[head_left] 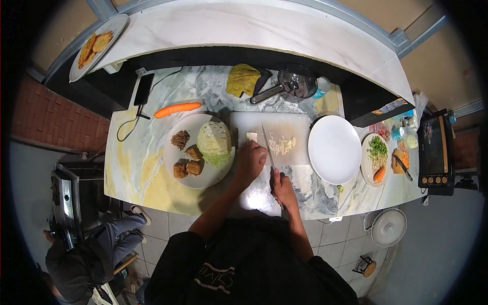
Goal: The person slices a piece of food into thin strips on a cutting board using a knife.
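Clenched around the handle (272,179) of the knife (270,158), the right hand (285,192) holds it pointing forward over the cutting board (243,120). Probably it is light and stiff; this handle is the safe hold. Left of this grip, the left hand (252,158) is curled; what it grasps, I cannot tell. Ahead of the grip lie pale shreds (282,146), probably soft and fragile.

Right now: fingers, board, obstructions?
Right fingers gripping knife. Left fingers close beside it. Pale shreds on cutting board. White plate near board's right edge.
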Demonstrator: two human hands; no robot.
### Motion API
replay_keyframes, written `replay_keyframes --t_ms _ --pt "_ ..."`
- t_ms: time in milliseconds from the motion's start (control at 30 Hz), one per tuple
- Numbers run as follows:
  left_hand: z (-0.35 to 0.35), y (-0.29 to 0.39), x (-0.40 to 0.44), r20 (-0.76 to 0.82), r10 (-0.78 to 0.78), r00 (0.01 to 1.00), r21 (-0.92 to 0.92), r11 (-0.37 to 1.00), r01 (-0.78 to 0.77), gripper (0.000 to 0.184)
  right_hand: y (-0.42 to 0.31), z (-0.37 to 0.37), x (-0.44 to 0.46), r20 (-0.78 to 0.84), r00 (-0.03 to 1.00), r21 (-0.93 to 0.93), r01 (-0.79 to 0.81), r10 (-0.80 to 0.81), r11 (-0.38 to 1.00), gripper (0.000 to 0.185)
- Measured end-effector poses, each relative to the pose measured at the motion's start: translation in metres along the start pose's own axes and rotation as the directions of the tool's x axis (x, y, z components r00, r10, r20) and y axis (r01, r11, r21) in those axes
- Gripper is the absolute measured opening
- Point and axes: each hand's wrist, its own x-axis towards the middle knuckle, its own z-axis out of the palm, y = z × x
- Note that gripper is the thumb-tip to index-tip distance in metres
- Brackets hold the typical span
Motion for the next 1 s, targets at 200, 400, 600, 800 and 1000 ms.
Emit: replay_keyframes --t_ms 200,400,600,800,1000 --pt "-0.006 0.006 0.005 0.023 0.012 1.000 0.013 1.000 -0.012 0.009 -0.021 -0.010 -0.010 0.100 0.986 0.082 -0.143 0.135 0.986 0.070" --pt "-0.011 0.005 0.014 -0.015 0.002 1.000 0.011 1.000 -0.002 0.009 -0.028 -0.015 -0.011 0.162 0.973 0.192 -0.197 0.167 0.961 0.069" --pt "-0.010 0.010 0.027 0.040 0.029 0.999 -0.167 0.986 -0.022 0.013 -0.032 -0.023 -0.010 0.085 0.988 0.353 -0.152 0.131 0.923 0.067" --pt "-0.010 0.010 0.032 0.062 -0.003 0.998 -0.226 0.974 0.018 0.018 -0.033 -0.026 -0.012 0.061 0.990 0.354 -0.142 0.129 0.925 0.066" --pt "-0.014 0.010 0.040 0.087 -0.091 0.992 -0.222 0.969 0.108 0.014 -0.032 -0.018 -0.013 0.035 0.991 0.348 -0.135 0.131 0.928 0.067"
